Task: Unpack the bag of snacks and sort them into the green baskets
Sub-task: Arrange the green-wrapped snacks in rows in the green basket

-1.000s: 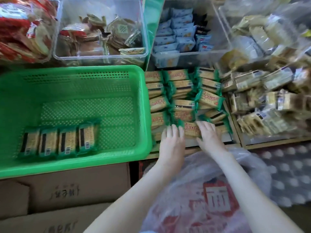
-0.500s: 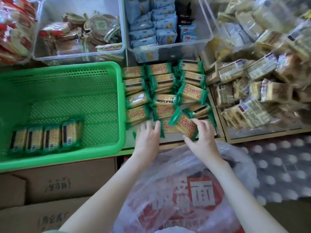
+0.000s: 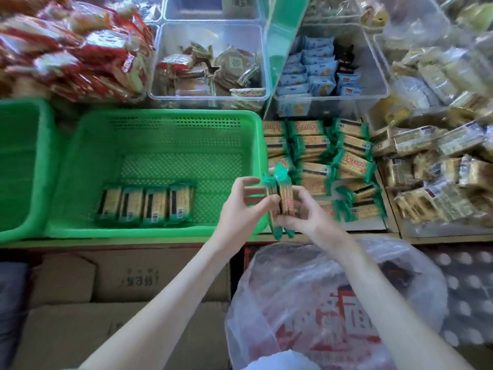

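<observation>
My left hand [image 3: 240,209] and my right hand [image 3: 304,214] together hold a few green-wrapped cracker packs [image 3: 281,198] upright, just above the right rim of the green basket [image 3: 170,233]. Several identical packs [image 3: 146,205] lie in a row on the basket floor. A pile of the same cracker packs [image 3: 322,158] lies on the shelf right of the basket. The clear plastic snack bag [image 3: 333,303] with red print sits below my forearms.
A second green basket [image 3: 24,169] stands at the left edge. Clear bins [image 3: 210,94] of other snacks and red packets [image 3: 74,54] sit behind. Pale wrapped snacks [image 3: 440,169] fill the right. Cardboard boxes [image 3: 106,284] lie below the shelf.
Both hands have lifted from the pile on the shelf with a few cracker packs and moved left toward the basket's rim. The view has shifted right-to-left.
</observation>
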A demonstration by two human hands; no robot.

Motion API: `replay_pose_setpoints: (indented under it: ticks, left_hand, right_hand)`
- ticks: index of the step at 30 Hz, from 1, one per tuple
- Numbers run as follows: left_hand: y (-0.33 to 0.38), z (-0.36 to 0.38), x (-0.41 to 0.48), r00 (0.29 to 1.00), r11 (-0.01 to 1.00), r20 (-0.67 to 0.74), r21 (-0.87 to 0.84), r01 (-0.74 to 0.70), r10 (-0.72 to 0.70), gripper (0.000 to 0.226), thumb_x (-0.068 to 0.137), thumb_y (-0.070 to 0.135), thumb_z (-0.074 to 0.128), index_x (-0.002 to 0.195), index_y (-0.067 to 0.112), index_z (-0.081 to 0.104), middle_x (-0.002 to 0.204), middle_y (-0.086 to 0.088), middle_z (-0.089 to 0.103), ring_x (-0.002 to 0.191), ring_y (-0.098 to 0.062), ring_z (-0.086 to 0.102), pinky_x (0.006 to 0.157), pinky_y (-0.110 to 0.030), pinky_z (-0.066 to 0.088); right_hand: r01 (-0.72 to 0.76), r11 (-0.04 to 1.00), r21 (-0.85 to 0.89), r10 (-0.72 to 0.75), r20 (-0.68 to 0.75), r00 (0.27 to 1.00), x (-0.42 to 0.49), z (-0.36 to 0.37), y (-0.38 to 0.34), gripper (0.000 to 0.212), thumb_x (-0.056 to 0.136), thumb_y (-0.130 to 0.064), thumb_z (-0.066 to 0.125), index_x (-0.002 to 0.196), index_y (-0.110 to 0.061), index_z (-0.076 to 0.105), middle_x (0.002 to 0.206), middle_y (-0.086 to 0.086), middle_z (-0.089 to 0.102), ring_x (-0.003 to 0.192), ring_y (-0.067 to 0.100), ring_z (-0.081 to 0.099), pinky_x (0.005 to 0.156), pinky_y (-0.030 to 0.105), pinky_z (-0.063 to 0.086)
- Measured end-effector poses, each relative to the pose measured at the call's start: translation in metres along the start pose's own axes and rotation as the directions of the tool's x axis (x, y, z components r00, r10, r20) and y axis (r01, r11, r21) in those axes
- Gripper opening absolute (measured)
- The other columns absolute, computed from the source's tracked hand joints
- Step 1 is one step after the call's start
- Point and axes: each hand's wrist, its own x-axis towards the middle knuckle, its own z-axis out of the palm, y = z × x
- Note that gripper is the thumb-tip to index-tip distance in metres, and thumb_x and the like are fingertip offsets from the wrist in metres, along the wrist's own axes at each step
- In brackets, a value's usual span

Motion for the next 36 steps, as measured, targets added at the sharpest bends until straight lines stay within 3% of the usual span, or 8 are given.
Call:
replay_pose_setpoints:
  ticks: [4, 8, 13, 20, 25, 29, 32, 36]
  left_hand:
    - [-0.004, -0.068, -0.001, 0.997, 0.999, -0.081, -0.038, 0.007, -0.01, 0.01, 0.085, 0.041, 0.063, 0.089, 0.032, 0.063, 0.094, 0.005, 0.069, 0.093, -0.018, 0.065, 0.091, -0.054, 0.05]
    - [-0.014, -0.139, 0.008, 1.0, 0.968, -0.004, 0.251, -0.024, 0.025, 0.025, 0.095, 0.042, 0.05, 0.116, 0.035, 0.062, 0.115, 0.002, 0.065, 0.101, -0.015, 0.061, 0.091, -0.032, 0.048]
    - [-0.066, -0.199, 0.031, 0.991, 0.384, 0.118, 0.919, -0.088, -0.056, 0.061, 0.1, 0.03, 0.048, 0.153, 0.03, 0.019, 0.158, -0.018, 0.019, 0.145, -0.032, 0.015, 0.118, -0.046, 0.018]
    - [-0.069, -0.202, 0.051, 0.949, 0.308, 0.239, 0.936, -0.169, -0.207, 0.068, 0.101, 0.038, 0.045, 0.155, 0.031, 0.004, 0.161, -0.015, 0.002, 0.148, -0.032, 0.003, 0.118, -0.051, 0.007]
    - [-0.055, -0.165, 0.036, 0.977, 0.307, 0.194, 0.928, -0.212, 0.089, 0.056, 0.1, 0.023, 0.047, 0.151, 0.015, 0.026, 0.153, -0.021, 0.028, 0.138, -0.035, 0.032, 0.112, -0.044, 0.025]
    - [-0.045, -0.093, 0.025, 0.831, 0.315, 0.242, 0.843, -0.436, 0.501, 0.046, 0.073, 0.008, 0.074, 0.118, 0.002, 0.065, 0.113, -0.023, 0.064, 0.096, -0.037, 0.064, 0.081, -0.041, 0.052]
    - [-0.035, -0.022, 0.013, 0.737, 0.287, 0.291, 0.786, -0.548, 0.61, 0.037, 0.077, 0.014, 0.058, 0.113, 0.005, 0.066, 0.108, -0.017, 0.065, 0.091, -0.032, 0.062, 0.081, -0.037, 0.044]
    - [-0.049, 0.069, 0.011, 0.719, 0.17, 0.487, 0.757, -0.63, 0.495, 0.039, 0.076, 0.02, 0.058, 0.112, 0.008, 0.065, 0.107, -0.013, 0.065, 0.089, -0.028, 0.062, 0.08, -0.035, 0.043]
  right_hand:
    - [-0.026, 0.999, -0.038, 0.024, -0.049, 0.999, 0.039, 0.076, -0.012, 0.045, 0.078, -0.007, 0.075, 0.115, -0.016, 0.053, 0.099, -0.006, 0.068, 0.086, -0.004, 0.065, 0.078, 0.012, 0.049]
    - [-0.121, 0.956, -0.268, 0.068, -0.201, 0.977, 0.09, 0.131, -0.014, 0.054, 0.076, -0.026, 0.081, 0.118, -0.018, 0.048, 0.105, -0.005, 0.062, 0.1, 0.014, 0.06, 0.09, 0.027, 0.045]
    - [-0.385, 0.576, -0.721, 0.183, -0.345, 0.921, 0.144, 0.164, 0.014, 0.08, 0.083, -0.031, 0.072, 0.139, -0.004, 0.021, 0.129, 0.014, 0.05, 0.11, 0.032, 0.056, 0.084, 0.038, 0.048]
    - [-0.393, 0.433, -0.811, 0.428, -0.198, 0.882, 0.155, 0.17, 0.032, 0.111, 0.086, -0.052, 0.063, 0.15, -0.013, -0.019, 0.156, 0.021, 0.017, 0.137, 0.035, 0.033, 0.11, 0.048, 0.033]
    - [-0.195, 0.543, -0.817, -0.015, -0.241, 0.97, 0.117, 0.14, 0.012, 0.065, 0.097, -0.032, 0.053, 0.149, -0.008, 0.023, 0.148, 0.014, 0.035, 0.133, 0.028, 0.038, 0.107, 0.039, 0.033]
    - [0.046, 0.464, -0.885, -0.559, -0.252, 0.79, 0.067, 0.072, 0.021, 0.036, 0.09, -0.005, 0.055, 0.126, -0.001, 0.054, 0.121, 0.015, 0.056, 0.114, 0.023, 0.045, 0.102, 0.032, 0.033]
    - [-0.117, 0.472, -0.874, -0.542, -0.392, 0.743, 0.037, -0.001, 0.051, 0.037, 0.088, -0.005, 0.053, 0.124, 0.001, 0.055, 0.118, 0.018, 0.056, 0.111, 0.026, 0.044, 0.098, 0.034, 0.035]
    - [-0.3, 0.363, -0.882, -0.243, -0.401, 0.883, 0.019, -0.084, 0.106, 0.056, 0.088, -0.009, 0.061, 0.14, -0.002, 0.042, 0.136, 0.018, 0.048, 0.126, 0.038, 0.041, 0.105, 0.047, 0.033]
